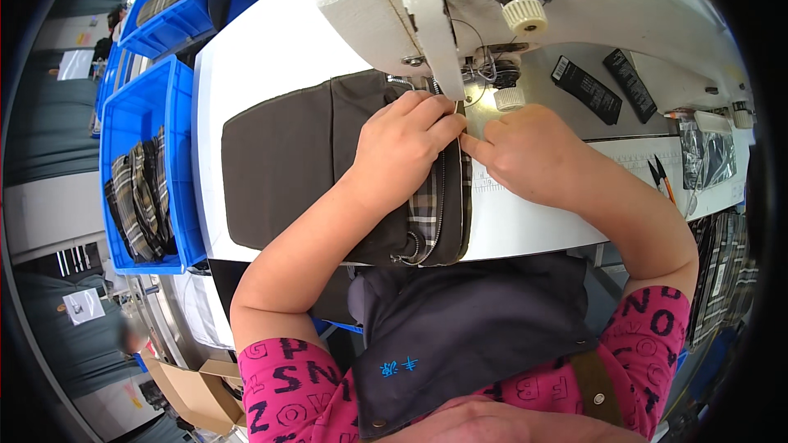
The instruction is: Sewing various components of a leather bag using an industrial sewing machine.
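Observation:
A dark brown fabric piece (279, 160) lies on the white table under the sewing machine (377, 12). A zipper (443, 197) and a strip of plaid lining (423, 205) run along its right side. My left hand (404, 148) is closed over that edge, its fingertips pinching the cloth just in front of the presser foot. Facing it, my right hand (529, 156) has its fingers curled, with the fingertips gripping the same edge. The needle area is partly hidden by the machine's white arm. Thread runs down past a tension dial (524, 15).
Blue bins (193, 172) stand at the left, one holding folded plaid cloth (139, 197). Black labels (587, 90) lie right of the needle, near a ruler strip (640, 148), thread snips (659, 176) and a clear plastic bag (707, 152). More plaid fabric (722, 271) hangs at the right.

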Motion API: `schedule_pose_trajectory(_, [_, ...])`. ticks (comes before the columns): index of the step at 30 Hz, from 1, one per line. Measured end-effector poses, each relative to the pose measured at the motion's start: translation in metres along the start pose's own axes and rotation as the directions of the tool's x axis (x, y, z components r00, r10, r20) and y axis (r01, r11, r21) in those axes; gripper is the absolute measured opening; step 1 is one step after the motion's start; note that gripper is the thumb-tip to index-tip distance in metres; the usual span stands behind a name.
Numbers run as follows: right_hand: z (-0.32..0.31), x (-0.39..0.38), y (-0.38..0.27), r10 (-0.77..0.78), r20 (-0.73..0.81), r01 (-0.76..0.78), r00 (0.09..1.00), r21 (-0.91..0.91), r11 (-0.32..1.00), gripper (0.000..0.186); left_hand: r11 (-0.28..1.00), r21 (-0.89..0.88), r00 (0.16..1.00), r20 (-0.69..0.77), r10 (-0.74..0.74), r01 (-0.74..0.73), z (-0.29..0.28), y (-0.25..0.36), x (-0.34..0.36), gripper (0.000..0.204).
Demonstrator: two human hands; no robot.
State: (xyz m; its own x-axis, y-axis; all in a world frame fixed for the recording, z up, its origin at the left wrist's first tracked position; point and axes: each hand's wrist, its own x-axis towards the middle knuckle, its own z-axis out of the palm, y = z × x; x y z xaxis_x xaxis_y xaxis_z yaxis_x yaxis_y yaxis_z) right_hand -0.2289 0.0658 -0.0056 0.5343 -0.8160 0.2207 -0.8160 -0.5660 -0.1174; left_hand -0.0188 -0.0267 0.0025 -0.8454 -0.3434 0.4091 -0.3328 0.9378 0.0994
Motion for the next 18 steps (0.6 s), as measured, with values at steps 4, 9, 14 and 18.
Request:
schedule_pose_trajectory(4, [0.003, -0.001, -0.001, -0.005, -0.014, 0.005, 1.000, -0.020, 1.000, 0.027, 0.999, -0.035, 0.999, -0.050, 0.006, -0.007, 0.003, 0.001, 0.003, 0.034])
schedule_pose_trajectory(9, [0.002, 0.000, -0.002, -0.002, 0.011, 0.002, 1.000, 0.014, 1.000, 0.025, 0.961, -0.188, 0.977, -0.019, -0.211, 0.203, 0.002, 0.008, 0.000, 0.021])
schedule_pose_trajectory(14, [-0.004, 0.004, -0.005, -0.035, 0.077, 0.035, 0.996, 0.007, 0.999, 0.019, 0.964, -0.202, 0.983, -0.017, -0.180, 0.173, 0.002, 0.001, -0.014, 0.027])
schedule_pose_trajectory(18, [-0.002, 0.003, -0.007, -0.045, 0.088, 0.046, 0.995, -0.014, 0.999, 0.019, 0.978, -0.189, 0.996, 0.010, -0.090, 0.090, 0.000, -0.001, -0.015, 0.037])
